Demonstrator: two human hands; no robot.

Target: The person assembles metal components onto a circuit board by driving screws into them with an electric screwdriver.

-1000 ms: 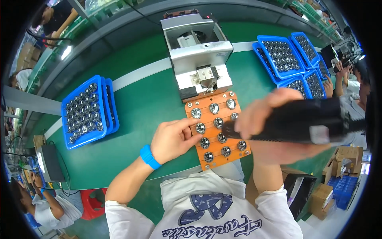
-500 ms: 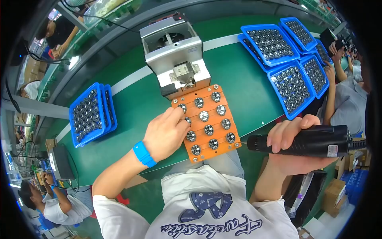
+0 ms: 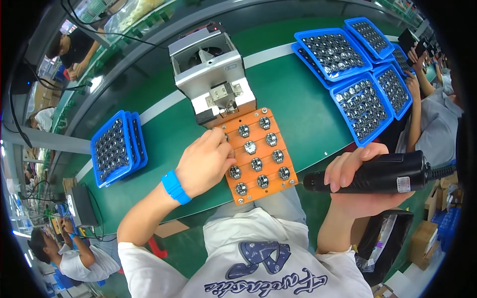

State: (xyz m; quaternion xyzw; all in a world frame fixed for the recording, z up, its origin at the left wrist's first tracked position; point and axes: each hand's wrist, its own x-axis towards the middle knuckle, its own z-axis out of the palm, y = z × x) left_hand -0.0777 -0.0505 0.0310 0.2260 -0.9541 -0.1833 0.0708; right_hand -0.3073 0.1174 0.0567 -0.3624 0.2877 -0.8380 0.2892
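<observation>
An orange fixture plate (image 3: 252, 191) holds several small round black circuit boards (image 3: 256, 164) in rows, at the bench's near edge. My left hand (image 3: 202, 161) rests over its left side, fingers curled and close together at the left column. What the fingertips touch is hidden beneath them. In my right hand (image 3: 348, 174), fingers wrap round a black electric screwdriver (image 3: 385, 171). It lies nearly level, its tip pointing left at the plate's lower right corner, and its cable leaves to the right.
A grey-and-silver machine (image 3: 207, 72) stands directly behind the plate on the green bench (image 3: 288, 99). Blue trays of round parts sit at the left (image 3: 115, 180) and back right (image 3: 376, 133). A co-worker in grey (image 3: 432, 121) is beyond the right trays; another person (image 3: 82, 260) sits lower left.
The plate and machine appear slightly further left as the view shifts. My left hand stays at the left column; the screwdriver remains in my right hand, its tip still near the plate's corner.
</observation>
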